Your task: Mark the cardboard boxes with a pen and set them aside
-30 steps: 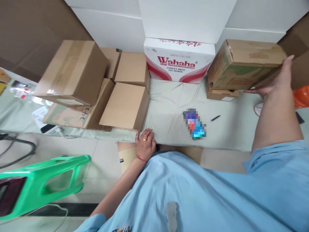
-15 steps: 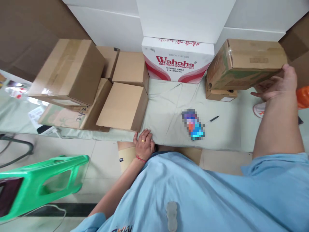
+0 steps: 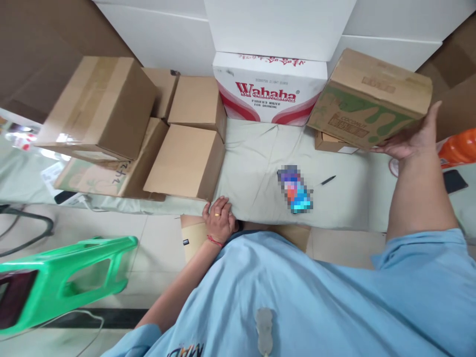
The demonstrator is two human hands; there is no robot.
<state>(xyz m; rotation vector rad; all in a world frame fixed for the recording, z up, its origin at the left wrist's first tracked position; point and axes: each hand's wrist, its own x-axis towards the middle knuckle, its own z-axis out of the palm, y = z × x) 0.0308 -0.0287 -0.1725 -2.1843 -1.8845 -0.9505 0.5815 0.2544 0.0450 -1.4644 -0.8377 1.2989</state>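
At the right, my right hand point(image 3: 414, 136) grips the right end of a cardboard box point(image 3: 360, 116) with green print and the word COCONUT. Its thumb is up along the side and its fingers are underneath. The box is tilted, right end raised, over a smaller cardboard box point(image 3: 329, 143) on the cloth. My left hand point(image 3: 220, 220), with a ring and a red bracelet, lies on the front edge of the table near a plain brown box point(image 3: 184, 161). Its fingers are laid out and it holds nothing.
A white Wahaha carton point(image 3: 271, 89) stands at the back. Stacked cardboard boxes point(image 3: 100, 109) fill the left. A phone with a blurred screen point(image 3: 295, 191) and a pen point(image 3: 328, 180) lie mid-table. An orange bottle point(image 3: 459, 148) lies right, a green stool point(image 3: 74, 282) stands below left.
My right hand has tipped the coconut box, lifting its right end and turning the printed side toward me. My left hand stays at the table edge. The view has shifted slightly.
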